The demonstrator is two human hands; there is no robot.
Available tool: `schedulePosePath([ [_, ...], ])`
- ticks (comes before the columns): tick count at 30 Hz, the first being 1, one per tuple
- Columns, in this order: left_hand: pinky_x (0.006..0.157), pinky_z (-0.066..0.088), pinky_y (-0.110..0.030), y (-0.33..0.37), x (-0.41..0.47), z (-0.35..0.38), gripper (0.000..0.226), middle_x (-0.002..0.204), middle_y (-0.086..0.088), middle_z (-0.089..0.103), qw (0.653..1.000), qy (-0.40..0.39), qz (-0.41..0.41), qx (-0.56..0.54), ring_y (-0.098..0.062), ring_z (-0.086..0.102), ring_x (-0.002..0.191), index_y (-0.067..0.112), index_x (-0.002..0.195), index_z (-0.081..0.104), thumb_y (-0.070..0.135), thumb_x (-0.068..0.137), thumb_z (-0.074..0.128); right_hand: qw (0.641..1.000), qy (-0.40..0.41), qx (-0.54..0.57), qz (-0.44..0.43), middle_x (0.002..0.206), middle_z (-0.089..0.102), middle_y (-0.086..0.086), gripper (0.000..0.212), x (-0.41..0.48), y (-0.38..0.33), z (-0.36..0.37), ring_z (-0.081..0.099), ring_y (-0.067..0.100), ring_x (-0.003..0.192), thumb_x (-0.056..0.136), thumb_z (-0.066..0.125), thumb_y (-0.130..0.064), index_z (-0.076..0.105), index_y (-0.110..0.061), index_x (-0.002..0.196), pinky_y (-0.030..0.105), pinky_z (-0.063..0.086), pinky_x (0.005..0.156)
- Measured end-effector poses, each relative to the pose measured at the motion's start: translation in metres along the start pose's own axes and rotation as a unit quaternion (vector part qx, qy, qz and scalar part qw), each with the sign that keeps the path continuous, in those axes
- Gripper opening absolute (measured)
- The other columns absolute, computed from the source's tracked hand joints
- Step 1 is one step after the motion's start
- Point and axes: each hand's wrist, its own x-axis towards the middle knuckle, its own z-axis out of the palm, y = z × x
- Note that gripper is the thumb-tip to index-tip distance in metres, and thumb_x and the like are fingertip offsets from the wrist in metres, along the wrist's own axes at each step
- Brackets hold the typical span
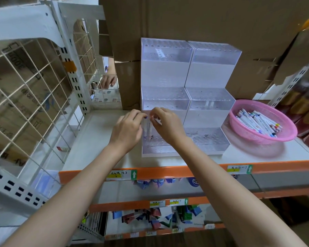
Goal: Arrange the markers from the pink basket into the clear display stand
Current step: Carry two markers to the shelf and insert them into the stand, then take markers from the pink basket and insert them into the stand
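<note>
White shelf [96,138], markers [146,128] upright, long axis vertical

A white shelf [100,139] with an orange edge [168,171] carried paper labels [121,174]. Cardboard boxes [221,24] stood behind it, and a white wire grid [25,82] stood to its left. On the lower shelf [114,227] lay a jumble of coloured packs [150,218]. Blue ones [146,183] sat just under the orange edge.
</note>
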Motion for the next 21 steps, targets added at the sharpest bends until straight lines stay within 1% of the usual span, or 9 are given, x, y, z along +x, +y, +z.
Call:
schedulePosePath([
  [3, 0.075, 0.049, -0.035, 0.002, 0.002, -0.003, 0.032, 0.106, -0.007, 0.062, 1.000, 0.002, 0.002, -0.002, -0.025, 0.062, 0.092, 0.008, 0.108, 0.064, 0.000, 0.077, 0.064, 1.000, -0.006, -0.004, 0.009, 0.095, 0.065, 0.005, 0.015, -0.001, -0.002, -0.005, 0.059, 0.026, 0.089, 0.093, 0.059, -0.020, 0.059, -0.012, 0.105, 0.039, 0.051, 0.067],
  [5, 0.076, 0.049, -0.036, 0.004, 0.004, -0.004, 0.028, 0.106, -0.006, 0.062, 1.000, 0.005, 0.014, 0.003, -0.025, 0.061, 0.093, 0.009, 0.108, 0.063, 0.007, 0.080, 0.061, 1.000, -0.006, -0.019, 0.017, 0.098, 0.064, 0.003, 0.021, -0.004, -0.002, -0.009, 0.058, 0.024, 0.092, 0.094, 0.058, -0.026, 0.057, -0.016, 0.113, 0.035, 0.048, 0.065],
  [6, 0.078, 0.048, -0.037, 0.006, 0.006, -0.004, 0.028, 0.106, -0.006, 0.062, 1.000, 0.003, 0.029, 0.012, -0.025, 0.061, 0.095, 0.010, 0.108, 0.064, 0.013, 0.082, 0.056, 0.999, -0.003, -0.034, 0.019, 0.099, 0.063, 0.002, 0.024, -0.006, -0.001, -0.011, 0.057, 0.023, 0.094, 0.094, 0.058, -0.027, 0.056, -0.017, 0.115, 0.032, 0.044, 0.062],
  [8, 0.081, 0.048, -0.036, 0.013, 0.008, -0.002, 0.034, 0.107, -0.005, 0.064, 0.997, -0.011, 0.061, 0.041, -0.025, 0.060, 0.098, 0.012, 0.107, 0.065, 0.024, 0.082, 0.045, 0.997, 0.005, -0.073, 0.017, 0.101, 0.063, 0.000, 0.027, -0.012, 0.003, -0.015, 0.057, 0.023, 0.098, 0.091, 0.061, -0.028, 0.057, -0.018, 0.117, 0.028, 0.037, 0.059],
  [10, 0.082, 0.047, -0.035, 0.023, 0.011, 0.003, 0.040, 0.108, -0.005, 0.064, 0.995, -0.036, 0.076, 0.059, -0.025, 0.061, 0.099, 0.013, 0.108, 0.065, 0.030, 0.080, 0.042, 0.994, 0.009, -0.104, 0.022, 0.101, 0.064, 0.001, 0.030, -0.021, 0.010, -0.020, 0.059, 0.027, 0.098, 0.087, 0.065, -0.027, 0.060, -0.016, 0.115, 0.030, 0.038, 0.059],
  [12, 0.082, 0.047, -0.036, 0.034, 0.014, 0.011, 0.042, 0.111, -0.006, 0.063, 0.992, -0.067, 0.083, 0.073, -0.026, 0.061, 0.099, 0.013, 0.112, 0.063, 0.033, 0.079, 0.047, 0.992, 0.002, -0.122, 0.034, 0.105, 0.065, 0.005, 0.035, -0.031, 0.021, -0.028, 0.060, 0.031, 0.099, 0.083, 0.070, -0.024, 0.061, -0.013, 0.115, 0.036, 0.044, 0.064],
  [15, 0.090, 0.043, -0.042, 0.055, 0.017, 0.025, 0.047, 0.121, -0.007, 0.058, 0.985, -0.121, 0.089, 0.084, -0.028, 0.057, 0.108, 0.014, 0.125, 0.056, 0.033, 0.083, 0.059, 0.983, -0.024, -0.163, 0.079, 0.114, 0.063, 0.007, 0.044, -0.046, 0.039, -0.045, 0.059, 0.032, 0.104, 0.083, 0.068, -0.028, 0.058, -0.015, 0.123, 0.042, 0.045, 0.076],
  [17, 0.092, 0.040, -0.041, 0.073, 0.022, 0.033, 0.050, 0.128, -0.006, 0.053, 0.982, -0.143, 0.097, 0.078, -0.026, 0.052, 0.115, 0.015, 0.131, 0.050, 0.036, 0.086, 0.057, 0.976, -0.036, -0.189, 0.105, 0.116, 0.062, 0.008, 0.045, -0.058, 0.053, -0.058, 0.058, 0.034, 0.105, 0.084, 0.067, -0.030, 0.057, -0.015, 0.125, 0.043, 0.044, 0.078],
  [21, 0.094, 0.035, -0.037, 0.114, 0.035, 0.054, 0.049, 0.134, -0.006, 0.047, 0.977, -0.162, 0.124, 0.058, -0.024, 0.045, 0.121, 0.014, 0.133, 0.046, 0.037, 0.090, 0.050, 0.968, -0.048, -0.200, 0.146, 0.120, 0.061, 0.009, 0.043, -0.079, 0.081, -0.085, 0.056, 0.034, 0.109, 0.085, 0.067, -0.033, 0.058, -0.014, 0.123, 0.043, 0.045, 0.082],
])
